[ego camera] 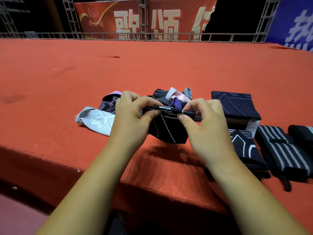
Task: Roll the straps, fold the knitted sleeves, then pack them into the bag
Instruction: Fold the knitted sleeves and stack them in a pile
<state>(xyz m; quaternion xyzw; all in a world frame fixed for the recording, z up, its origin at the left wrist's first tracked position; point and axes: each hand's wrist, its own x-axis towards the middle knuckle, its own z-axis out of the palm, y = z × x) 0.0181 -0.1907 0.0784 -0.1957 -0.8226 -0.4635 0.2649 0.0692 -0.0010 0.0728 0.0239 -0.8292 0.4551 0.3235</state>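
Observation:
A black knitted sleeve (166, 128) with white lines hangs above the red-carpeted platform (152, 68). My left hand (132, 116) pinches its top edge on the left, and my right hand (205, 119) pinches the same edge on the right. Behind them lies a loose pile of sleeves (176, 96) in black, purple and pink. A pale blue sleeve (96, 120) lies flat to the left. On the right, a folded dark blue sleeve (237, 105) sits on a box, a folded black sleeve (245, 148) lies in front of it, and a striped strap (281, 151) lies beside that.
The platform's front edge (152, 185) runs just under my forearms. Another dark strap (303, 133) lies at the far right edge. A metal railing (118, 36) and red and blue banners stand at the back of the platform.

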